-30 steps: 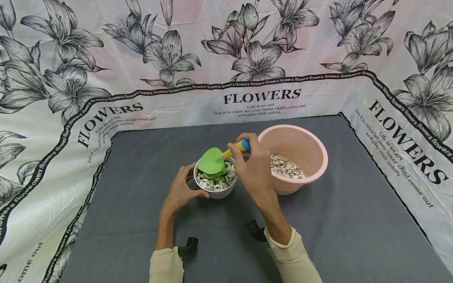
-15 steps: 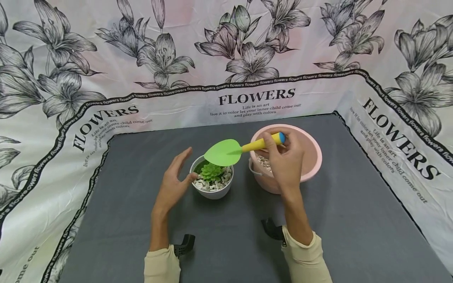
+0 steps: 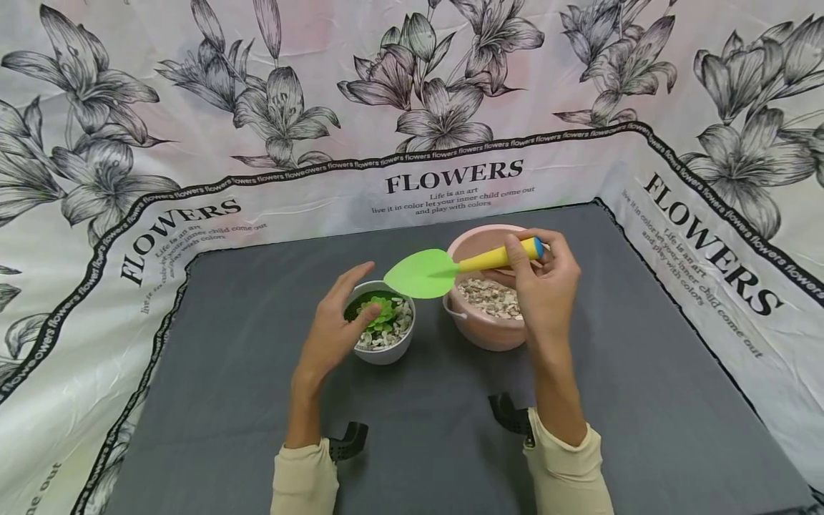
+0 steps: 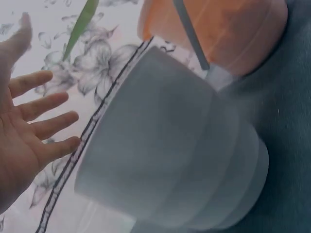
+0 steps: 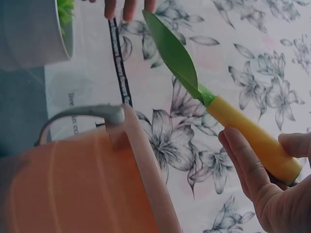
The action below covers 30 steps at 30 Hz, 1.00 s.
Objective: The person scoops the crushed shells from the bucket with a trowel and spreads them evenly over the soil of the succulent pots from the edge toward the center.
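A toy trowel with a green blade and yellow handle (image 3: pixel 492 259) is pinched by my right hand (image 3: pixel 547 293), over the pink bucket (image 3: pixel 489 336). Its blade (image 5: pixel 175 53) points left, its tip near the white pot's rim in the head view. My left hand (image 3: pixel 335 325) hovers at the left of the white pot (image 3: pixel 386 355), fingers spread and apart from it in the left wrist view (image 4: pixel 34 116). Inside the pot a green succulent (image 3: pixel 384 312) sits among pale pebbles (image 3: pixel 402 325). More pebbles (image 3: pixel 489 297) lie in the bucket.
Pot and bucket stand side by side on a dark grey cloth (image 3: pixel 425 443). A handle (image 5: pixel 82 112) hangs off the bucket's side facing the pot. Behind rises a white flower-printed curtain (image 3: pixel 450 107), which also borders the left and right sides.
My right hand has drawn the trowel from above the pot rightward to the bucket. My left hand has let go of the pot and lifted off its side.
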Motion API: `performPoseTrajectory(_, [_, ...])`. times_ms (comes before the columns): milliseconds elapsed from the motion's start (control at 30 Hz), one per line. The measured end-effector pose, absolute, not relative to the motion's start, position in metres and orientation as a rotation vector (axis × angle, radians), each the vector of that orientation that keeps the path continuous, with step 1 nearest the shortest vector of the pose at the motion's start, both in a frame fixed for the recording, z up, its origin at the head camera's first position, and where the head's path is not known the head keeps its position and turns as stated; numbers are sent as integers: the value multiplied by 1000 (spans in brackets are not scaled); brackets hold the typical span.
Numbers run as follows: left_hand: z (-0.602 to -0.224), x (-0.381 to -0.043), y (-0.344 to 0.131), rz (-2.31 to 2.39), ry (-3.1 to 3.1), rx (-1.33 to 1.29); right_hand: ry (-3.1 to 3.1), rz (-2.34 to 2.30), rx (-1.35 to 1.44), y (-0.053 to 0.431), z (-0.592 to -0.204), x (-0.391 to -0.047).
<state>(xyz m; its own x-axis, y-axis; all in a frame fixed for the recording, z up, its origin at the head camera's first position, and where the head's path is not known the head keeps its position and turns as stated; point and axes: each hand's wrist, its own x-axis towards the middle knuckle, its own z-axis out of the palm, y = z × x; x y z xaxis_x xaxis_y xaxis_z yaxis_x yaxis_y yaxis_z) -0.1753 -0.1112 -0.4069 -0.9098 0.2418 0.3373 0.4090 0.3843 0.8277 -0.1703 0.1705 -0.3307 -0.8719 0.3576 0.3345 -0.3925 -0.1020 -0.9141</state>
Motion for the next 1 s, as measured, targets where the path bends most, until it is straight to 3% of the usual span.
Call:
performPoseTrajectory(600, [-394, -184, -65, -1433, -2506, -733, -1467, 1950, -31, 208, -330, -168])
performPoseTrajectory(1000, [-397, -186, -38, -1383, -2540, -820, -1992, 1178, -327, 224, -348, -173])
